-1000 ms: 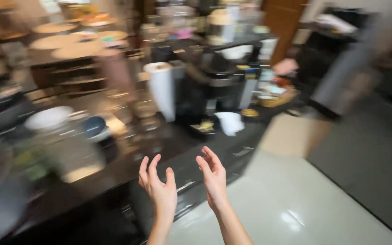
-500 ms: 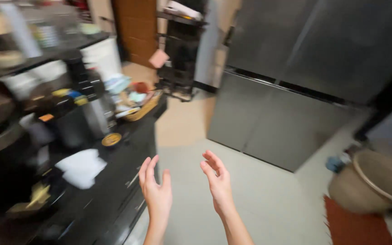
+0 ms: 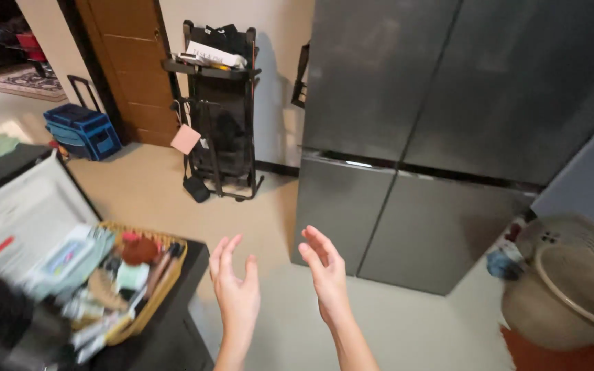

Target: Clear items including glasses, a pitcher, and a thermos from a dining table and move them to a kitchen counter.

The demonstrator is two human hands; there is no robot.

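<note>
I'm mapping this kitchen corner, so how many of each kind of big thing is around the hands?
Hands, both empty: 2, left hand and right hand
Grey fridge: 1
Woven basket of odds and ends: 1
Black folding rack: 1
Blue wheeled case: 1
Total: 6

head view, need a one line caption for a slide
Two empty hands, left hand and right hand, raised open before a dark grey refrigerator, a cluttered wicker basket on the counter at left.

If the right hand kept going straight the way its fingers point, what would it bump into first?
Probably the dark grey refrigerator: the open, empty right hand points up and ahead at its lower doors. Only bare floor shows between, though depth is hard to judge.
</note>
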